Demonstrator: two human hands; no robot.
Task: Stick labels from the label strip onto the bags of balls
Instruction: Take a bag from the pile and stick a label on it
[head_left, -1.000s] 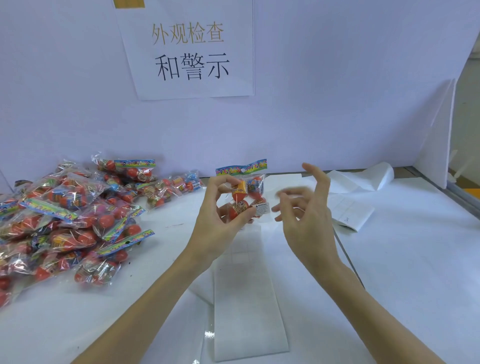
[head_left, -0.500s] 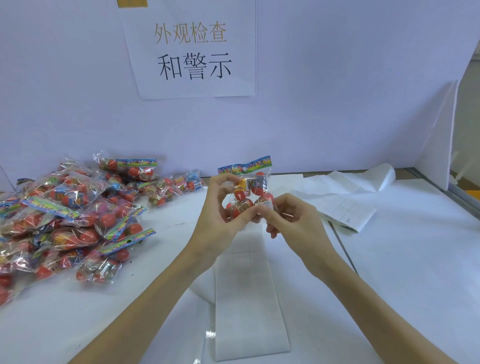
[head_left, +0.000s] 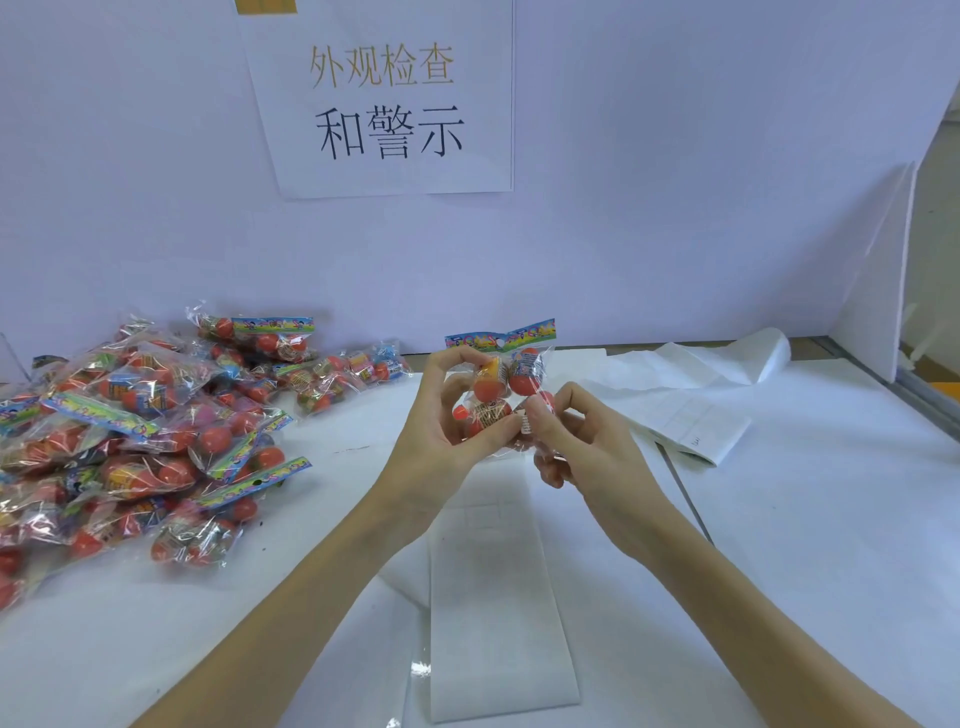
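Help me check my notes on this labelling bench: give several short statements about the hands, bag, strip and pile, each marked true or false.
1. The left hand holds a bag of balls above the table. True.
2. The right hand rests flat on the table. False: its fingers pinch at the bag's lower right, on a small label.
3. The pile of bags lies to the person's right. False: left.
4. The label strip lies below the hands. True.
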